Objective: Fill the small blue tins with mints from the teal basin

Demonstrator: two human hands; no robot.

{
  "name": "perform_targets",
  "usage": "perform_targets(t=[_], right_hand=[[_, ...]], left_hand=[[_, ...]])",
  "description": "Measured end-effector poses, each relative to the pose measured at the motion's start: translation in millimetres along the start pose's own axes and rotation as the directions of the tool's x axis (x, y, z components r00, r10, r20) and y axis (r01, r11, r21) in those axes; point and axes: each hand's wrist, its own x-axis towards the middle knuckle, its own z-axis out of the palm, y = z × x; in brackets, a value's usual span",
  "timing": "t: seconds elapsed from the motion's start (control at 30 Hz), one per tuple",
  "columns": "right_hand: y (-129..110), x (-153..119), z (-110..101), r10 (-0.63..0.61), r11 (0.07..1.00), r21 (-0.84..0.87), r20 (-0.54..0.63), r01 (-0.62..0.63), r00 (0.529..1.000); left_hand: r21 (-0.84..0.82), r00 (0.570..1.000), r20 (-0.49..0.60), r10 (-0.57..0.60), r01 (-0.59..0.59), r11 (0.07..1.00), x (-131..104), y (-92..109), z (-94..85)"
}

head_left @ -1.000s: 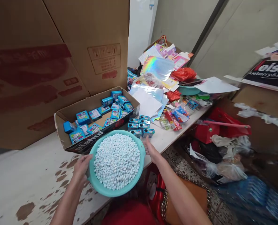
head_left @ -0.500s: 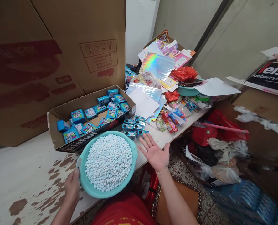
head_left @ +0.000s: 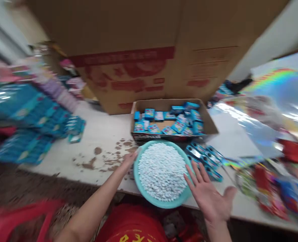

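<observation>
A round turquoise basin (head_left: 138,178) full of small pale blue-white pellets (head_left: 162,171) sits at the table's front edge. My left hand (head_left: 130,158) grips the basin's handle at its left rim. Palm up and fingers spread, my right hand (head_left: 210,195) is at the basin's right side and holds nothing; its fingertips overlap the rim in view, and contact is unclear. Behind the basin stands an open cardboard tray (head_left: 210,126) with many small blue boxes (head_left: 179,125). Several blue tins (head_left: 206,158) are grouped on the table beyond my right hand.
A large cardboard carton (head_left: 139,33) stands behind the tray. Stacked blue packs (head_left: 25,111) are at the left, blurred. Shiny sheets (head_left: 285,90) and colourful wrapped items (head_left: 264,188) lie at the right. The white table (head_left: 101,131) has brown stains. A red stool (head_left: 25,215) is at lower left.
The view has swung left, bringing the blue stacks and red stool into sight. My left hand still holds the basin, and my open right hand now appears closer to its rim.
</observation>
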Motion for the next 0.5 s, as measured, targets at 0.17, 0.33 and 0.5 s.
perform_targets(t=[0.17, 0.33, 0.5], right_hand=[[48, 16, 15, 0.180, 0.954, -0.198, -0.228, -0.227, 0.957], [117, 8, 29, 0.342, 0.857, -0.332, -0.205, -0.394, 0.917], [190, -28, 69, 0.470, 0.773, -0.373, -0.207, -0.514, 0.858]], left_hand=[[-0.633, 0.968, 0.251, -0.024, 0.183, 0.752, -23, -12, -82.2], [-0.888, 0.925, 0.357, 0.131, 0.292, 0.355, -79, -53, -151.7], [-0.937, 0.948, 0.291, 0.131, 0.255, 0.240, -109, -97, -194.6]])
